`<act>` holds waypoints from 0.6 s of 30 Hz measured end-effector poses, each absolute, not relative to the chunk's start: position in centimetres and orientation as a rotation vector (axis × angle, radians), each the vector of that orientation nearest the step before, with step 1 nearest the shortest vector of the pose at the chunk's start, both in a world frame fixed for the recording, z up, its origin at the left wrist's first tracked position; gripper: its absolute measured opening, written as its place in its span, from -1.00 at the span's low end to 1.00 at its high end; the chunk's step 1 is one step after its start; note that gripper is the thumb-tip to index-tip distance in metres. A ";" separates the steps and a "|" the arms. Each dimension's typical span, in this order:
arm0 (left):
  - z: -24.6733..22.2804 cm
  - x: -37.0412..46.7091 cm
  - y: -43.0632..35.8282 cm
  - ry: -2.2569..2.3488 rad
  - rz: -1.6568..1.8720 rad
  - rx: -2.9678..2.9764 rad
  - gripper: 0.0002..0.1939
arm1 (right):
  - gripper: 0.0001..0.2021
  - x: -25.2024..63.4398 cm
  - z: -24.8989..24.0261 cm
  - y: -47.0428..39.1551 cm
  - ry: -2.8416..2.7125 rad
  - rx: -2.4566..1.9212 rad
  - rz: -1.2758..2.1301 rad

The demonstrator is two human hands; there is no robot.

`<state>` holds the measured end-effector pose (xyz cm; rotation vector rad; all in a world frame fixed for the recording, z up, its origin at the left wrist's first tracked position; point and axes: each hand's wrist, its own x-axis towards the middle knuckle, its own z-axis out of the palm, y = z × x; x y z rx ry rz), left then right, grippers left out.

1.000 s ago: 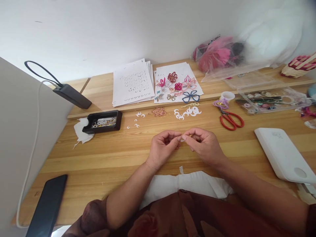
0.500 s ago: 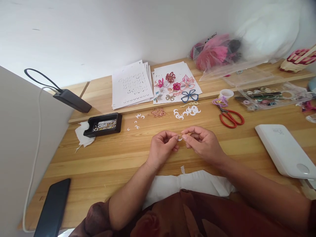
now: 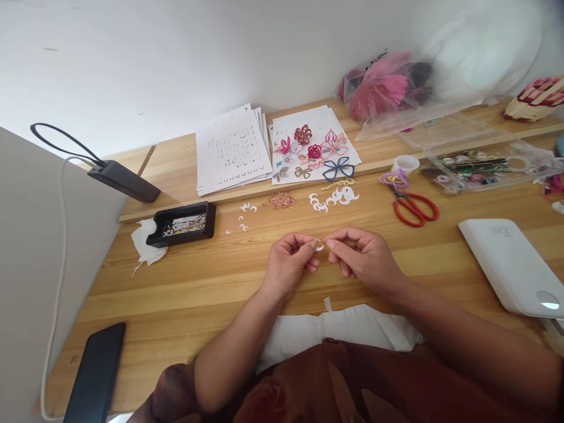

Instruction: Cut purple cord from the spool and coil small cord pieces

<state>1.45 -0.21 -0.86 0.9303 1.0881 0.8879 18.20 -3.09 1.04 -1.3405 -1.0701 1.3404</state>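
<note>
My left hand (image 3: 287, 263) is closed in a pinch on a small white paper crescent (image 3: 320, 248), whose curved edge shows past the fingertips. Close on its right, my right hand (image 3: 365, 258) also pinches thumb against forefinger at the crescent's other end. Whatever lies between those right fingertips is too small to make out. Beyond the hands lie several loose white crescents (image 3: 345, 196) and a cluster of copper-pink curved pieces (image 3: 282, 201). Smaller white crescents (image 3: 244, 227) are scattered farther left.
Red-handled scissors (image 3: 415, 210) and a white power bank (image 3: 511, 264) lie to the right. A black tray (image 3: 211, 220) of beads and a phone (image 3: 94, 373) are at left. Cut paper sheets (image 3: 233, 141) and wire-like flowers (image 3: 338, 169) rest on the raised back ledge.
My right fingertips have drawn slightly right, and more of the white crescent shows at the left fingertips. The view has shifted a little; the other things stay in place.
</note>
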 end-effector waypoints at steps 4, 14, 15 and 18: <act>-1.0 1.4 -0.1 1.085 0.882 0.914 -0.55 | -0.72 18.1 1.0 -3.1 -1.055 -1.362 1.344; -0.7 1.3 -0.2 1.054 0.838 0.877 -0.53 | -0.70 18.2 0.4 -3.0 -0.997 -1.300 1.344; -0.7 1.3 -0.2 1.047 0.838 0.857 -0.53 | -0.70 18.2 0.3 -3.0 -0.999 -1.287 1.342; -0.7 1.3 -0.2 1.033 0.854 0.825 -0.54 | -0.70 18.2 0.0 -3.1 -1.007 -1.263 1.345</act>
